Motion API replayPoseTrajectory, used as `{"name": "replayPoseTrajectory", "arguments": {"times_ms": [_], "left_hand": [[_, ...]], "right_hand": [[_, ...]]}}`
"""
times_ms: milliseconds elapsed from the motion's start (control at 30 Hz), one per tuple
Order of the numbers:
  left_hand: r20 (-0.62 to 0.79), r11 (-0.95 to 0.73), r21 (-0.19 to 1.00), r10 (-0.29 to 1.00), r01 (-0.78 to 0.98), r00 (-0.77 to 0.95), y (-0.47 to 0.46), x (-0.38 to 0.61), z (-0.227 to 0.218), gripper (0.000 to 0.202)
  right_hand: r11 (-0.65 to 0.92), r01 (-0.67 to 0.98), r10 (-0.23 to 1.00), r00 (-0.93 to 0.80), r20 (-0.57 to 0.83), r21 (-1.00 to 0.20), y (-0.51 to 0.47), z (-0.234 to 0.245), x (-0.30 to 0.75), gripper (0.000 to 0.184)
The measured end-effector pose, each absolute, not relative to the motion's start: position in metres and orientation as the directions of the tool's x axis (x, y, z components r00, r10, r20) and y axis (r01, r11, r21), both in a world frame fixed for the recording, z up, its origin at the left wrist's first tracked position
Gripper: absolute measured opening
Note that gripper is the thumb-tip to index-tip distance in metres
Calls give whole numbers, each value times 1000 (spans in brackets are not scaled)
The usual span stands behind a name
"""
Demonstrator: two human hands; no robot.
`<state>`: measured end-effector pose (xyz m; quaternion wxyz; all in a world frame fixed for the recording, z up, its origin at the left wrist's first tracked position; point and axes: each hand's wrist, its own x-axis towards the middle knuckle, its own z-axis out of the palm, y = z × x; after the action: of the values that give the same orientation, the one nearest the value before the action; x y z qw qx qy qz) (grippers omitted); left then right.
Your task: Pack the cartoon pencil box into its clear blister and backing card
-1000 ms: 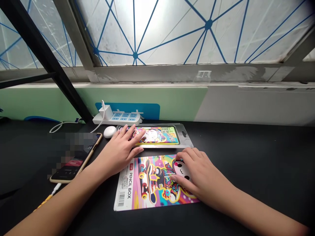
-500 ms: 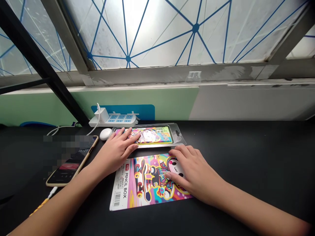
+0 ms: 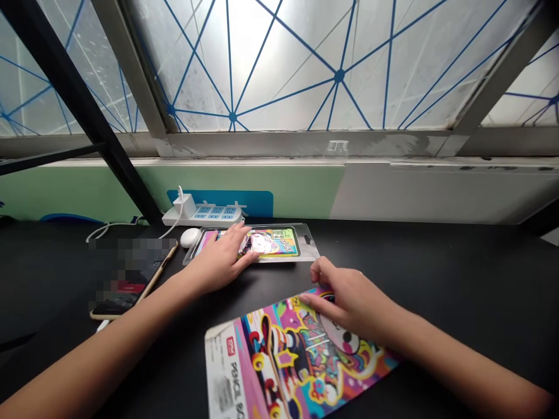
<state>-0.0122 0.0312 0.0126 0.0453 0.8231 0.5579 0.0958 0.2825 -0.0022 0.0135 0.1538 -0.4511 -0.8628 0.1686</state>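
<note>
My right hand (image 3: 349, 299) grips the upper edge of a colourful printed card (image 3: 301, 349) marked "PENCIL BOX", thumb on its face and the other fingers curled behind. The card shows a cartoon figure and a skateboard; it is tilted, its near end cut off by the bottom of the view. Farther back, my left hand (image 3: 225, 256) lies with fingers stretched out over a clear plastic blister shell (image 3: 309, 250). Inside that shell sits a bright cartoon pencil box (image 3: 275, 241), partly covered by my hand.
Behind the shell is a white power strip (image 3: 205, 216) with a plug in it. A small white rounded object (image 3: 190, 237) sits beside the shell. To the left lies a phone (image 3: 152, 279), partly pixelated. A black slanted post (image 3: 87, 110) stands at the left, below the window.
My right hand has lifted the card off the desk and drawn it nearer and to the right, turning it. My left hand has shifted slightly on the shell.
</note>
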Motion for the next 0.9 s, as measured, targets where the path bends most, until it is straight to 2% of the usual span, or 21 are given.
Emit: {"name": "replayPoseTrajectory", "arguments": {"times_ms": [67,133,300,433,600,733,900], "left_hand": [[81,-390,158,921,907,382,32,-7,12,64],[55,-416,144,909,898,413,29,-7,13,61],[12,-475,216,875,853,484,12,-16,21,53],[51,-505,222,860,834,507,-1,-15,26,42],[94,-524,233,850,819,518,-9,-3,19,39],[72,-504,202,863,840,500,-11,3,14,46],[65,-479,145,878,866,475,-15,5,12,51]], "right_hand": [[510,686,819,-572,49,-519,16,21,303,34],[385,713,870,-492,-28,-586,38,23,328,44],[260,815,916,-378,-136,-517,79,16,381,58],[260,867,931,-342,-128,-425,80,14,385,55],[386,837,910,-414,14,-388,59,18,351,42],[394,793,901,-433,26,-464,40,15,322,42],[243,773,928,-362,-93,-586,39,13,319,44]]}}
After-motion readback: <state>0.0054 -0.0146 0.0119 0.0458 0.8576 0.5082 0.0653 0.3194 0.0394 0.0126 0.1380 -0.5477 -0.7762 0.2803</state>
